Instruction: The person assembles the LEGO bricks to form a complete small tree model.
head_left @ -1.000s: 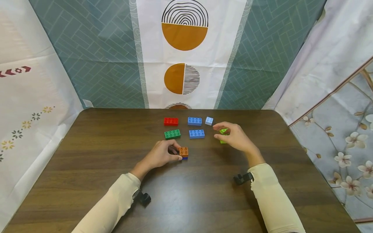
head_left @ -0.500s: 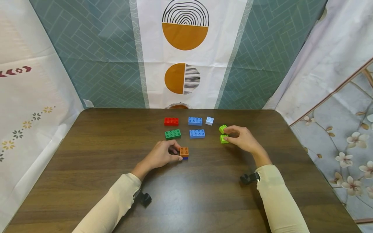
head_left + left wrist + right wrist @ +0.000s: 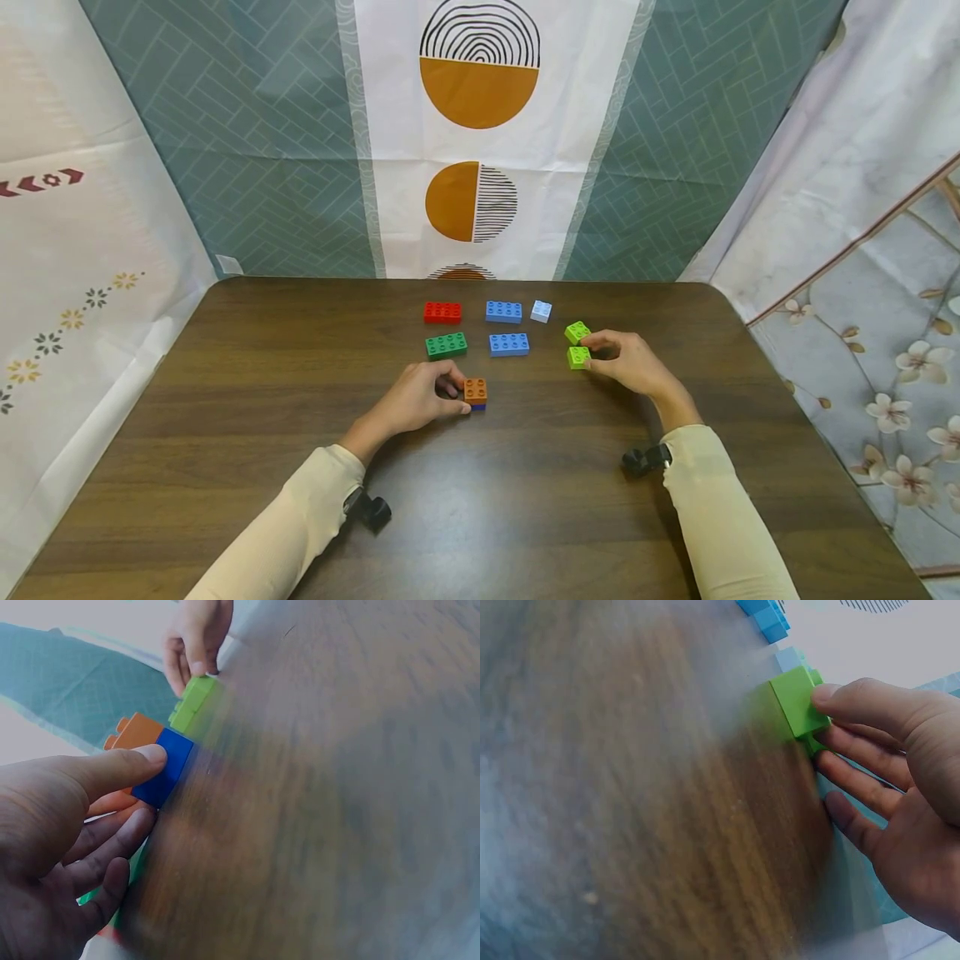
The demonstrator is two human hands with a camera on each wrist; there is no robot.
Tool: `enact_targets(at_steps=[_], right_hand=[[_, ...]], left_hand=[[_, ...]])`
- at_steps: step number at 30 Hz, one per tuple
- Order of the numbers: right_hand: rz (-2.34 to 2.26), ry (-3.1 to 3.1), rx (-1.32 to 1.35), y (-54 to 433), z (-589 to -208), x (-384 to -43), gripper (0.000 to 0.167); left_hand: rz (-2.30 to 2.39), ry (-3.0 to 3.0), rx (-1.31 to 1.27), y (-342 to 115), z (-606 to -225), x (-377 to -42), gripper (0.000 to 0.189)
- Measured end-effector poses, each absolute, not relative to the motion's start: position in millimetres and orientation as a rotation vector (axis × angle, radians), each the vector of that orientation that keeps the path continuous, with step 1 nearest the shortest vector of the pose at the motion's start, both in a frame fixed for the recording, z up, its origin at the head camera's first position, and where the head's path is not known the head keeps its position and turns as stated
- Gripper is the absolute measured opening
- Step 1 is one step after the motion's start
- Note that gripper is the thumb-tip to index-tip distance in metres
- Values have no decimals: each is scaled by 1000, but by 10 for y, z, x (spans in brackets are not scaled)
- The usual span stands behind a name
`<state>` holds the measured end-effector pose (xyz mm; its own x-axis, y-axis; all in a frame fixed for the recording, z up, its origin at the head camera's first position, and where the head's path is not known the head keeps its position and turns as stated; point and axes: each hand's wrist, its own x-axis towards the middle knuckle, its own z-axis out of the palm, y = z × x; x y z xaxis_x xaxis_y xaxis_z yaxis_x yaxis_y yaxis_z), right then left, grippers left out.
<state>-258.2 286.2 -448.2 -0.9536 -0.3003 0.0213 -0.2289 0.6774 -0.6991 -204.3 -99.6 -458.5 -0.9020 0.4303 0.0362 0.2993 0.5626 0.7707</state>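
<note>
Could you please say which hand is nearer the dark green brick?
Left: the left hand is on the near side of the dark green brick; the right hand is farther off, to its right.

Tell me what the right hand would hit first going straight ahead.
For the right hand, likely the nearer lime-green brick, at its thumb; the farther lime-green brick sits close by too; depth is unclear.

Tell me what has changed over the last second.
The right hand, earlier partly covering the farther lime-green brick and the nearer lime-green brick, has drawn back to the right and now pinches the nearer one's right edge. Unchanged: the left hand holds the orange brick atop the dark-blue brick; the red brick, green brick and light-blue brick stayed put.
</note>
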Motion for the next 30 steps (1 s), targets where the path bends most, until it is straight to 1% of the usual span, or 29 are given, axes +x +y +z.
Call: enact_targets(at_steps=[9, 17, 30], right_hand=[[-1109, 2796, -452, 2875, -4491, -2587, 38], [-1104, 2816, -434, 2791, -4429, -2546, 37], [-1192, 2742, -589, 2271, -4222, -2380, 37]], left_hand=[[1256, 2629, 608, -990, -4571, -2041, 28], [1252, 2633, 603, -995, -4572, -2043, 29], [1260, 2637, 591, -997, -4589, -2040, 29]])
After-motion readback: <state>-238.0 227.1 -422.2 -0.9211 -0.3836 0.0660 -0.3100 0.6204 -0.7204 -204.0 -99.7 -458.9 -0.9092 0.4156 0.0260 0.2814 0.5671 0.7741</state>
